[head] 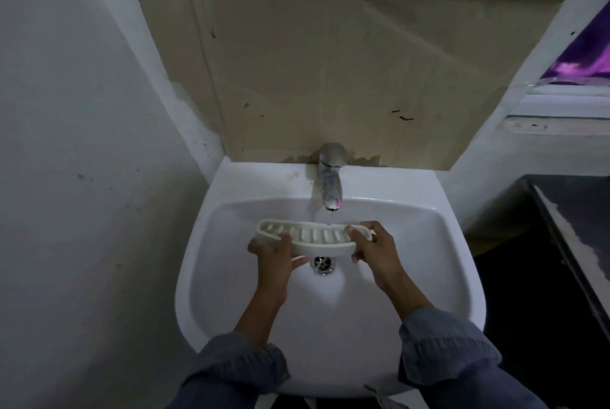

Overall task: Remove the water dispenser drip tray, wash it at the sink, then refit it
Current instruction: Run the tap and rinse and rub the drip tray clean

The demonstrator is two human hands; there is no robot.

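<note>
The white drip tray [310, 237], long and curved with a slotted grille on top, is held level over the bowl of the white sink [439, 263], just in front of the chrome tap [331, 174]. My left hand [274, 252] grips its left end, thumb on top. Around its right end my right hand [374, 245] is closed. A thin trickle of water drops from the spout just behind the tray. The chrome drain [322, 264] shows below the tray's front edge.
Brown cardboard [330, 78] covers the wall behind the tap. A white wall [82, 144] stands close on the left. A dark counter [574, 210] lies to the right, with a window ledge [558, 111] above it.
</note>
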